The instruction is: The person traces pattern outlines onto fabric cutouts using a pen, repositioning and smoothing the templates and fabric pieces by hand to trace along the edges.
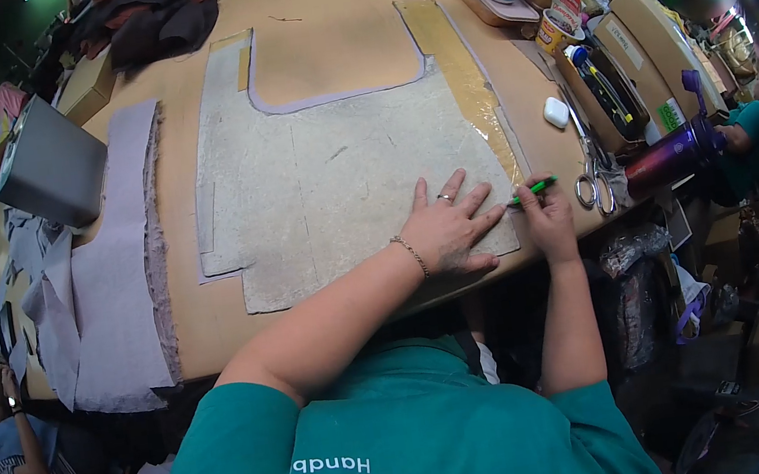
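A large pale grey pattern piece (342,166) with a U-shaped cutout and yellow tape on its right arm lies on the table, over lilac fabric (339,99) that shows along its edges. My left hand (452,228), with a ring and a bracelet, rests flat on the pattern's lower right, fingers spread. Just right of it, my right hand (548,221) pinches a green pen (535,190), its tip at the pattern's right edge near my left fingertips.
Scissors (592,175), a white case (556,112), a box of pens (604,96) and a purple bottle (673,155) are on the right. A grey metal block (53,163) and lilac fabric (115,279) lie left. Dark cloth (165,31) sits at the back. Other people are at both sides.
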`<state>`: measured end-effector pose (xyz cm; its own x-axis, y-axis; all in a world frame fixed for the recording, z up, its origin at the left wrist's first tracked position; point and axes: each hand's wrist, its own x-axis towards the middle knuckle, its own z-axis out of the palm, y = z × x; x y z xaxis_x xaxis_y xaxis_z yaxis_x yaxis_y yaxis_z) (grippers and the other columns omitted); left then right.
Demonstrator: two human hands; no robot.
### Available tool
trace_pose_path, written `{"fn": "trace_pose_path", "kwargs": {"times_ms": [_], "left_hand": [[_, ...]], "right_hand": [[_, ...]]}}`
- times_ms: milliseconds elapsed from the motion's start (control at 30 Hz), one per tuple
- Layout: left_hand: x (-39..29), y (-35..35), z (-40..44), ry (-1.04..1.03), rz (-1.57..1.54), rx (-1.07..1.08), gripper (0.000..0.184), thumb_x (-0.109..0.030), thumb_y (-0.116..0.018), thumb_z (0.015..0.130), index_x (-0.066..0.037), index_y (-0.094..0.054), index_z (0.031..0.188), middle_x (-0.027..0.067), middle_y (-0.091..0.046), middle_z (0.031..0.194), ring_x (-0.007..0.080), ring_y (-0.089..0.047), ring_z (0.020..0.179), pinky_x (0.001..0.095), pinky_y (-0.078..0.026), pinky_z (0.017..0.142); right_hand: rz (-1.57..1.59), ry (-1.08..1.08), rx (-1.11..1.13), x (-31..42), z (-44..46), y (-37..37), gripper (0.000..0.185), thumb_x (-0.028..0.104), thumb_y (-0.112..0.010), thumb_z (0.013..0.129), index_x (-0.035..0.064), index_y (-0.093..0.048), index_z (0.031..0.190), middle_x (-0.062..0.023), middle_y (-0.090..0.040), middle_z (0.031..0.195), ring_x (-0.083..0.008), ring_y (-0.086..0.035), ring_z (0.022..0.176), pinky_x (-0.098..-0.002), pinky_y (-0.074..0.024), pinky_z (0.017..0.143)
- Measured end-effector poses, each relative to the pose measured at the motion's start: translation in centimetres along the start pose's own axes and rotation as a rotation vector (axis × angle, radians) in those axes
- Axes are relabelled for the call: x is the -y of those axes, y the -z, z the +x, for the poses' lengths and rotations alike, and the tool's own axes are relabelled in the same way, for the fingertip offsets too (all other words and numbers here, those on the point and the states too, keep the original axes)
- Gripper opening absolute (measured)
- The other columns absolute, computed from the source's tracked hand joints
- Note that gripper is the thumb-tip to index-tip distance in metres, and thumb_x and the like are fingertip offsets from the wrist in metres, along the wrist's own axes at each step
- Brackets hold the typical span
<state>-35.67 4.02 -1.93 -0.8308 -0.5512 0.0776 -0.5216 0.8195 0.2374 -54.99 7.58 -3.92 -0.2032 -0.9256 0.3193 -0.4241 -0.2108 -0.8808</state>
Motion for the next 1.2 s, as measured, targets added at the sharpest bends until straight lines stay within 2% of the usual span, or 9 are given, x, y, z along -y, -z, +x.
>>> {"fn": "trace_pose_path", "kwargs": {"times_ms": [367, 467, 533, 667, 800, 833, 1033, 1133, 1200], "left_hand": [[0.1, 0.2, -0.2, 0.007, -0.013, 0.026, 0.068, -0.061, -0.043, 0.072, -0.024, -0.033, 0.128, 0.0069, -0.026, 0.135, 0.0337, -0.019, 0.125, 0.0658, -0.018, 0.089], [0.5, 0.7, -0.3, 0.007, -0.183, 0.020, 0.063, -0.056, -0.043, 0.076, -0.020, -0.035, 0.127, 0.0077, -0.028, 0.134, 0.0316, -0.021, 0.125, 0.0635, -0.018, 0.091], [1.9, 0.7, -0.2, -0.006, -0.474, 0.014, 0.058, -0.051, -0.045, 0.079, -0.017, -0.037, 0.126, 0.0085, -0.030, 0.133, 0.0306, -0.022, 0.125, 0.0606, -0.018, 0.094], [8.6, 0.8, -4.1, 0.022, -0.811, -0.461, 0.050, -0.039, -0.051, 0.080, -0.010, -0.043, 0.120, 0.0127, -0.037, 0.127, 0.0322, -0.028, 0.121, 0.0536, -0.024, 0.095], [13.4, 5.0, -11.1, 0.544, -0.233, -0.278, 0.053, -0.039, -0.050, 0.081, -0.010, -0.039, 0.123, 0.0113, -0.031, 0.131, 0.0300, -0.022, 0.124, 0.0567, -0.023, 0.094], [13.9, 5.8, -12.2, 0.688, -0.131, -0.202, 0.053, -0.040, -0.048, 0.081, -0.010, -0.038, 0.124, 0.0107, -0.029, 0.132, 0.0294, -0.020, 0.125, 0.0573, -0.022, 0.094], [15.3, 4.6, -13.7, 0.640, -0.076, -0.200, 0.059, -0.047, -0.042, 0.081, -0.010, -0.034, 0.127, 0.0077, -0.021, 0.137, 0.0273, -0.012, 0.129, 0.0575, -0.013, 0.097], [15.4, 4.8, -13.9, 0.624, -0.110, -0.204, 0.059, -0.046, -0.044, 0.081, -0.011, -0.034, 0.127, 0.0073, -0.021, 0.137, 0.0270, -0.012, 0.129, 0.0575, -0.013, 0.098], [15.7, 5.1, -14.2, 0.633, -0.127, -0.205, 0.060, -0.046, -0.044, 0.081, -0.011, -0.033, 0.128, 0.0070, -0.021, 0.137, 0.0267, -0.011, 0.129, 0.0575, -0.012, 0.098]], "right_hand": [[-0.073, -0.134, -0.040, -1.6, 0.5, 2.5, 0.010, 0.011, -0.054, 0.082, 0.0035, -0.049, 0.085, -0.0006, -0.050, 0.071, -0.0068, -0.046, 0.063, -0.0214, -0.0390, 0.056], [-0.268, -0.012, -0.260, -2.2, 0.5, 6.6, 0.009, 0.012, -0.052, 0.084, 0.0036, -0.048, 0.085, -0.0004, -0.049, 0.070, -0.0076, -0.046, 0.062, -0.0210, -0.0408, 0.058], [0.108, -0.139, -0.347, -2.0, 0.7, 7.9, 0.007, 0.014, -0.050, 0.086, 0.0070, -0.047, 0.088, -0.0005, -0.051, 0.072, -0.0057, -0.050, 0.063, -0.0173, -0.0408, 0.054], [0.204, -0.183, -0.303, 0.4, 3.1, 5.0, 0.009, 0.016, -0.049, 0.086, 0.0082, -0.046, 0.090, -0.0023, -0.054, 0.075, -0.0074, -0.053, 0.062, -0.0159, -0.0407, 0.051], [0.341, -0.217, -0.081, 4.0, 6.7, -3.3, 0.010, 0.017, -0.049, 0.087, 0.0085, -0.046, 0.092, -0.0030, -0.055, 0.077, -0.0085, -0.054, 0.062, -0.0171, -0.0414, 0.053], [0.302, -0.197, 0.007, 5.4, 7.5, -5.8, 0.009, 0.015, -0.048, 0.087, 0.0076, -0.046, 0.092, -0.0034, -0.055, 0.078, -0.0091, -0.054, 0.064, -0.0183, -0.0420, 0.055], [-0.114, -0.012, 0.251, 7.4, 11.7, -13.2, 0.011, 0.005, -0.041, 0.084, -0.0004, -0.048, 0.089, -0.0082, -0.053, 0.077, -0.0143, -0.054, 0.072, -0.0281, -0.0432, 0.067], [-0.685, 0.256, 0.036, 2.7, 12.9, -10.9, 0.016, 0.012, -0.045, 0.083, -0.0019, -0.051, 0.088, -0.0109, -0.053, 0.077, -0.0174, -0.053, 0.072, -0.0299, -0.0425, 0.067], [-0.885, 0.089, -0.077, 0.4, 13.7, -7.7, 0.021, 0.017, -0.049, 0.082, -0.0027, -0.052, 0.088, -0.0121, -0.055, 0.078, -0.0193, -0.053, 0.071, -0.0306, -0.0426, 0.067]]}}
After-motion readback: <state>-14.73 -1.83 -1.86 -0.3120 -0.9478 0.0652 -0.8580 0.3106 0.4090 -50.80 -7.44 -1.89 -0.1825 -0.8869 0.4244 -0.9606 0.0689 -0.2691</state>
